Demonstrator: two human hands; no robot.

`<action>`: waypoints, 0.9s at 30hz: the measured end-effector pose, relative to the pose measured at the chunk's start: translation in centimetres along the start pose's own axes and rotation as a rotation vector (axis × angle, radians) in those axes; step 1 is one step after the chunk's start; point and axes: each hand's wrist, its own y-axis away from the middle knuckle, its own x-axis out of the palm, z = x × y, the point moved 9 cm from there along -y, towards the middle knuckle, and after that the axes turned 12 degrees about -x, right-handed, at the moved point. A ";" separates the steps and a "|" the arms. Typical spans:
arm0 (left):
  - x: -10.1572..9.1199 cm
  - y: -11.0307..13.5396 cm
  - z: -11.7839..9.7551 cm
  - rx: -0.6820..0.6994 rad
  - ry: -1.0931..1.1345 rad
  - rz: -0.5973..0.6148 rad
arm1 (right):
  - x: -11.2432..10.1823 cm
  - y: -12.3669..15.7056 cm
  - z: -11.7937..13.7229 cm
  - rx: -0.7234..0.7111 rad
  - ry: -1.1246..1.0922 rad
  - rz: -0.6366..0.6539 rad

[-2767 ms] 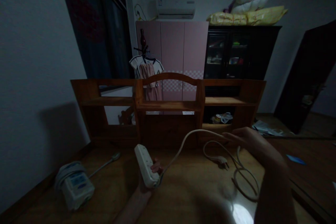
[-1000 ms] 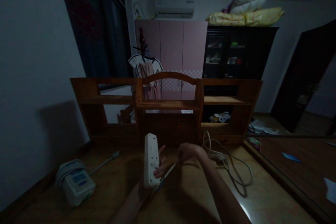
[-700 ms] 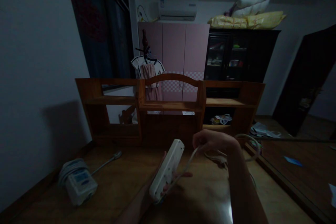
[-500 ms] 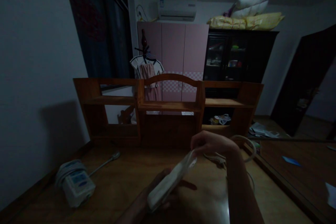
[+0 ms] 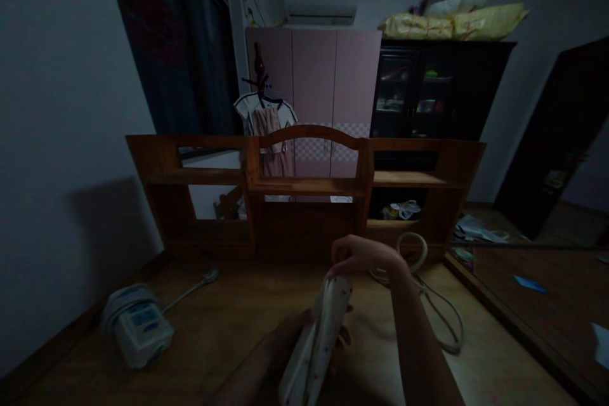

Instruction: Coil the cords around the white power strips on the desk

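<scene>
A long white power strip [image 5: 328, 323], with small dark holes along one face and a lengthwise groove or seam, stands tilted above the desk. My left hand [image 5: 297, 330] wraps it from the left and below, its fingertips showing past the right side. At the upper end, my right hand [image 5: 359, 254] is bent down with its fingers pinched together; whether they grip the strip itself or a cord there is hard to see. A pale cable [image 5: 440, 304] lies in loose loops on the desk to the right of my right forearm.
At left on the desk [image 5: 214, 330] sits a white box-like device [image 5: 143, 330] wrapped in cord, its plug [image 5: 209, 276] lying out. A wooden shelf unit [image 5: 309, 187] stands along the back. A raised edge [image 5: 514, 320] runs down the right side, beyond it a blue card [image 5: 530, 283].
The power strip has turned more upright, showing its dotted face. My right hand has shifted slightly left, and the cable loops at right have moved. The view has tilted slightly down.
</scene>
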 end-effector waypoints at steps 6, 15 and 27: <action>-1.2 -0.3 0.1 -0.046 0.099 -0.138 | 1.1 -1.1 0.0 0.045 0.026 0.022; 0.5 -0.3 -1.4 0.001 -0.120 0.049 | 2.1 -1.6 -0.9 -0.022 -0.065 0.082; -2.1 0.1 -2.5 0.129 0.017 -0.200 | 3.6 -3.1 -5.9 0.088 0.166 0.140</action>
